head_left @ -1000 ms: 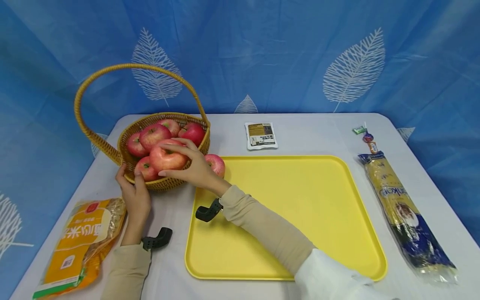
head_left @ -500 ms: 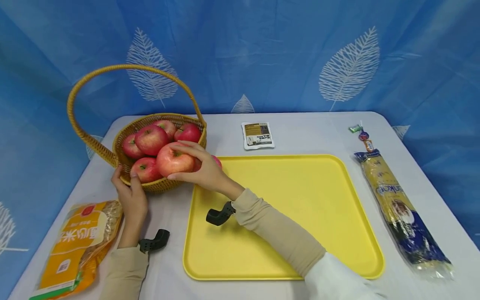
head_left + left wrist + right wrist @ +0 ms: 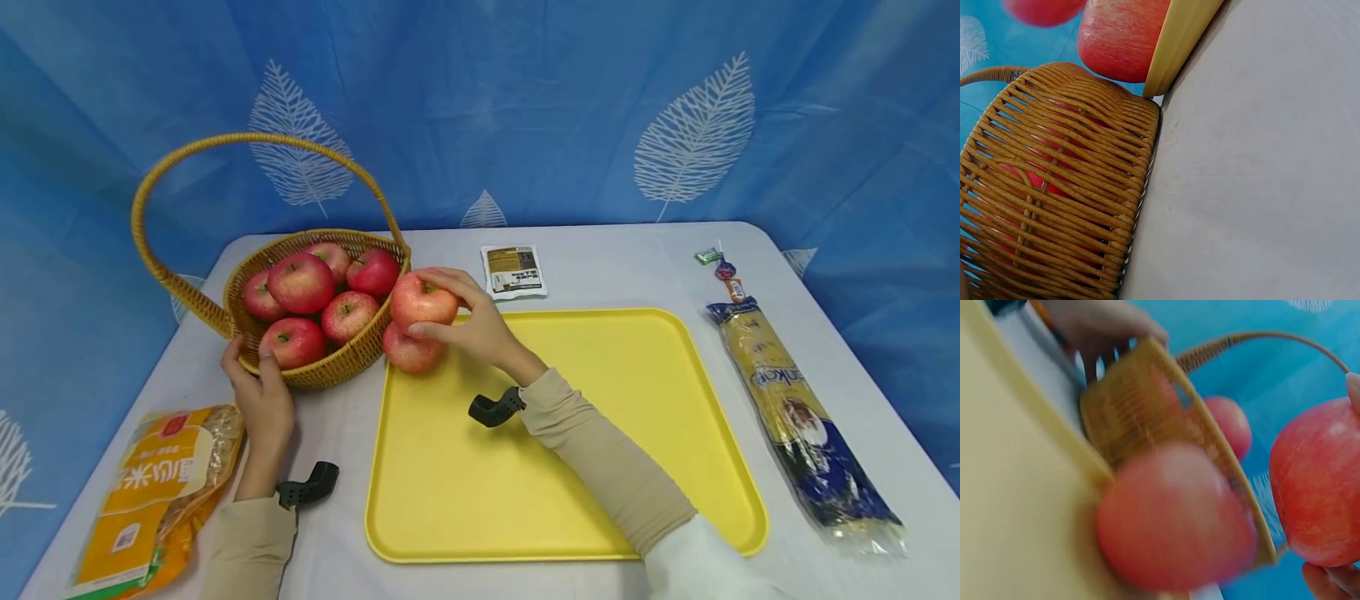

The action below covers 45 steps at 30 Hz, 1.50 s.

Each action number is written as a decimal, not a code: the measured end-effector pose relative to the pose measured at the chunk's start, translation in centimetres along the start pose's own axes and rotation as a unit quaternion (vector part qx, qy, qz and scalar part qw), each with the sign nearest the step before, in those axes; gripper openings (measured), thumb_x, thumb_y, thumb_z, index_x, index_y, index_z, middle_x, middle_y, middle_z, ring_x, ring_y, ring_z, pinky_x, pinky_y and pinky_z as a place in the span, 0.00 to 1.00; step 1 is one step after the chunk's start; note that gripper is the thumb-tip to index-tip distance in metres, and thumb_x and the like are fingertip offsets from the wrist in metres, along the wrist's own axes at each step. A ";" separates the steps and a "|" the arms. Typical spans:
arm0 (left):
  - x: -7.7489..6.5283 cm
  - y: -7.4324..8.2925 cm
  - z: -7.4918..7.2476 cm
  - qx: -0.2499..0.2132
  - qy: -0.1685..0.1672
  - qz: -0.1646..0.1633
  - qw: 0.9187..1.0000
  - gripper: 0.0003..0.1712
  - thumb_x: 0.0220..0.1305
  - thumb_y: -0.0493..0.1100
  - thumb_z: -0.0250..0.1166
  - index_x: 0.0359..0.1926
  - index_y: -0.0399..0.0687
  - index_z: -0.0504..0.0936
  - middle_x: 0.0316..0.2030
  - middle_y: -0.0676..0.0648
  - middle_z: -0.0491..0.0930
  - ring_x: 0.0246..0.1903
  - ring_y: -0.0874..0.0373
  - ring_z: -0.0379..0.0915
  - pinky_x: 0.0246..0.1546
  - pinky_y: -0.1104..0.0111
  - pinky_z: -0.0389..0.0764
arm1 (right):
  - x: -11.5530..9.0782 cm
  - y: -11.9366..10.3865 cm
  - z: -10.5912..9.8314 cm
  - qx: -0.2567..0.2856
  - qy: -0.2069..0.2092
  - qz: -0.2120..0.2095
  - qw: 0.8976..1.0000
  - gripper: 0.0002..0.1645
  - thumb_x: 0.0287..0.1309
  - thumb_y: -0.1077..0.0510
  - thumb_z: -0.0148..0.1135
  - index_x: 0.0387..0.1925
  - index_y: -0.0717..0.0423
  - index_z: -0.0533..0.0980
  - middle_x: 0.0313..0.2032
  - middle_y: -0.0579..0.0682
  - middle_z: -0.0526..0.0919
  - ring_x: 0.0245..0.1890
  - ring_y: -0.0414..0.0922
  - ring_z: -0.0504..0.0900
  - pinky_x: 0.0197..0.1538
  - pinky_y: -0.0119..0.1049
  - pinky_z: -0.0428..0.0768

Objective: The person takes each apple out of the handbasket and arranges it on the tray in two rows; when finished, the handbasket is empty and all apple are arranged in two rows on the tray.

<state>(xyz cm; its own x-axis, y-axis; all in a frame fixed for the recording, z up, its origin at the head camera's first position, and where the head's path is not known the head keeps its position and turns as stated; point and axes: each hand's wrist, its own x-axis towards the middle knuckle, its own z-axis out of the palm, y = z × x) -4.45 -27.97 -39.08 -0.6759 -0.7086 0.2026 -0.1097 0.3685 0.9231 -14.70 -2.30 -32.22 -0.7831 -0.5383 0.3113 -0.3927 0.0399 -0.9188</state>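
My right hand (image 3: 483, 329) grips a red apple (image 3: 422, 302) between thumb and fingers, to the right of the wicker basket (image 3: 341, 367). In the head view that apple overlaps the top of another apple (image 3: 412, 350), which sits at the left back corner of the yellow tray (image 3: 555, 467). Several apples (image 3: 302, 283) fill the basket, under its tall arched handle. At the basket's near left side, my left hand (image 3: 264, 400) holds the rim, thumb inside. The right wrist view shows the held apple (image 3: 1322, 481) at the right, with the tray apple (image 3: 1172, 519) blurred below.
An orange grain bag (image 3: 153, 492) lies at the left front. Behind the tray is a small white packet (image 3: 513, 272). Small wrapped candies (image 3: 725, 271) and a long blue and gold noodle package (image 3: 806, 425) lie along the right side.
My right hand has lifted the apple out from over the basket and moved right, above the tray's left back corner. The left hand stays at the basket rim.
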 end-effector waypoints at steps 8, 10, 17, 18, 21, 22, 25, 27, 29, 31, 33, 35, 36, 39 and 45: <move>-0.1 0.0 -0.1 -0.006 0.004 0.002 1.000 0.29 0.68 0.52 0.44 0.65 0.47 0.52 0.67 0.45 0.53 0.67 0.56 0.48 0.68 0.67 0.48 | -0.3 5.2 -4.3 -0.039 0.008 0.022 0.999 0.36 0.43 0.57 0.70 0.57 0.46 0.70 0.60 0.48 0.66 0.59 0.45 0.65 0.56 0.42 0.70; -0.1 0.1 0.0 -0.009 0.001 0.002 1.000 0.29 0.68 0.51 0.44 0.65 0.46 0.51 0.67 0.45 0.53 0.67 0.56 0.48 0.68 0.66 0.48 | -0.7 6.8 -5.3 -0.046 0.004 0.037 0.998 0.37 0.43 0.53 0.71 0.58 0.44 0.69 0.61 0.47 0.65 0.59 0.45 0.65 0.57 0.41 0.70; -0.8 2.0 -0.2 -0.019 -0.003 0.002 1.000 0.28 0.68 0.46 0.44 0.64 0.40 0.50 0.66 0.40 0.52 0.67 0.50 0.47 0.68 0.62 0.47 | -2.2 8.1 -6.7 -0.039 -0.020 0.088 0.995 0.37 0.42 0.53 0.71 0.58 0.41 0.69 0.63 0.47 0.63 0.62 0.43 0.62 0.60 0.42 0.68; -1.0 2.4 -0.2 -0.020 -0.003 0.002 1.000 0.28 0.68 0.46 0.44 0.64 0.39 0.50 0.66 0.39 0.52 0.67 0.50 0.47 0.68 0.61 0.47 | -2.4 7.8 -6.7 -0.041 -0.025 0.090 0.995 0.37 0.42 0.54 0.71 0.58 0.43 0.69 0.63 0.48 0.63 0.62 0.44 0.62 0.59 0.43 0.69; -1.4 3.3 -0.2 -0.018 0.000 0.002 1.000 0.28 0.68 0.46 0.43 0.64 0.38 0.51 0.66 0.39 0.53 0.67 0.50 0.47 0.68 0.62 0.47 | -2.9 6.5 -6.5 -0.059 -0.037 0.087 0.994 0.37 0.42 0.57 0.71 0.58 0.49 0.70 0.62 0.53 0.63 0.63 0.48 0.61 0.59 0.45 0.69; -1.4 3.5 -0.2 -0.017 0.000 0.004 1.000 0.28 0.68 0.46 0.43 0.64 0.38 0.51 0.66 0.39 0.53 0.67 0.50 0.47 0.68 0.63 0.47 | -3.0 6.2 -6.4 -0.066 -0.041 0.083 0.994 0.37 0.42 0.58 0.71 0.58 0.51 0.69 0.62 0.54 0.63 0.62 0.50 0.61 0.59 0.46 0.68; -1.3 3.5 -0.2 -0.016 0.000 0.005 1.000 0.28 0.68 0.46 0.44 0.64 0.38 0.51 0.66 0.40 0.53 0.67 0.51 0.47 0.68 0.63 0.47 | -3.3 5.8 -6.1 -0.080 -0.045 0.071 0.993 0.38 0.41 0.59 0.71 0.58 0.53 0.69 0.60 0.55 0.64 0.60 0.52 0.64 0.58 0.47 0.69; -1.1 3.0 -0.2 -0.014 -0.001 0.005 1.000 0.28 0.68 0.46 0.44 0.64 0.39 0.51 0.66 0.39 0.53 0.67 0.51 0.47 0.68 0.63 0.47 | -3.4 6.2 -6.0 -0.084 -0.044 0.068 0.993 0.38 0.40 0.59 0.72 0.57 0.51 0.70 0.59 0.53 0.64 0.58 0.50 0.65 0.58 0.46 0.69; -0.7 2.2 -0.2 -0.010 -0.001 0.005 1.000 0.28 0.68 0.46 0.44 0.64 0.39 0.51 0.66 0.39 0.53 0.67 0.50 0.47 0.68 0.62 0.47 | -3.5 6.9 -5.9 -0.086 -0.039 0.069 0.993 0.39 0.39 0.57 0.73 0.57 0.47 0.70 0.58 0.50 0.65 0.57 0.48 0.66 0.58 0.45 0.69; -0.4 1.4 -0.2 -0.004 0.000 0.005 1.000 0.28 0.68 0.47 0.44 0.64 0.41 0.51 0.66 0.40 0.53 0.67 0.51 0.47 0.68 0.62 0.47 | -3.5 7.8 -5.9 -0.091 -0.037 0.071 0.993 0.40 0.38 0.54 0.74 0.58 0.44 0.68 0.57 0.48 0.66 0.55 0.46 0.67 0.57 0.44 0.69; -0.1 0.8 -0.1 0.003 0.001 0.006 1.000 0.28 0.68 0.48 0.44 0.65 0.43 0.51 0.66 0.42 0.54 0.67 0.52 0.47 0.68 0.63 0.47 | -3.4 8.5 -6.0 -0.100 -0.036 0.074 0.992 0.44 0.38 0.51 0.74 0.60 0.44 0.66 0.57 0.47 0.65 0.54 0.45 0.68 0.57 0.44 0.69; 0.0 0.4 -0.1 0.007 0.003 0.007 1.000 0.29 0.68 0.50 0.44 0.65 0.45 0.51 0.66 0.43 0.54 0.67 0.54 0.48 0.68 0.64 0.47 | -3.4 8.9 -6.0 -0.107 -0.038 0.077 0.991 0.47 0.37 0.48 0.74 0.62 0.44 0.63 0.56 0.48 0.65 0.53 0.46 0.68 0.57 0.46 0.68; 0.0 0.4 -0.1 0.009 0.004 0.008 1.000 0.29 0.68 0.51 0.44 0.65 0.45 0.52 0.66 0.44 0.54 0.67 0.55 0.48 0.68 0.65 0.48 | -3.5 9.0 -6.0 -0.110 -0.041 0.077 0.990 0.49 0.36 0.47 0.74 0.63 0.45 0.61 0.56 0.49 0.64 0.53 0.47 0.68 0.57 0.47 0.69; 0.0 0.3 -0.1 0.009 0.006 0.010 1.000 0.29 0.68 0.53 0.44 0.64 0.46 0.52 0.66 0.44 0.54 0.67 0.56 0.48 0.68 0.65 0.48 | -3.5 8.4 -5.9 -0.114 -0.051 0.087 0.988 0.52 0.37 0.48 0.74 0.64 0.47 0.58 0.57 0.51 0.63 0.54 0.48 0.68 0.57 0.49 0.68; -0.1 0.3 -0.1 0.007 0.007 0.016 1.000 0.29 0.68 0.52 0.44 0.64 0.45 0.52 0.66 0.44 0.55 0.67 0.56 0.48 0.68 0.65 0.48 | -3.7 8.3 -5.9 -0.119 -0.072 0.094 0.986 0.54 0.36 0.46 0.74 0.65 0.44 0.57 0.55 0.51 0.60 0.53 0.47 0.68 0.57 0.47 0.68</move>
<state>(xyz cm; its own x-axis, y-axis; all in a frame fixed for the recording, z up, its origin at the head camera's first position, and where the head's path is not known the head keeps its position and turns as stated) -4.33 -27.83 -38.80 -0.6682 -0.7053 0.2368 -0.0984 0.3993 0.9115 -17.94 4.97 -39.54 -0.7834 -0.6152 0.0882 -0.3628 0.3374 -0.8686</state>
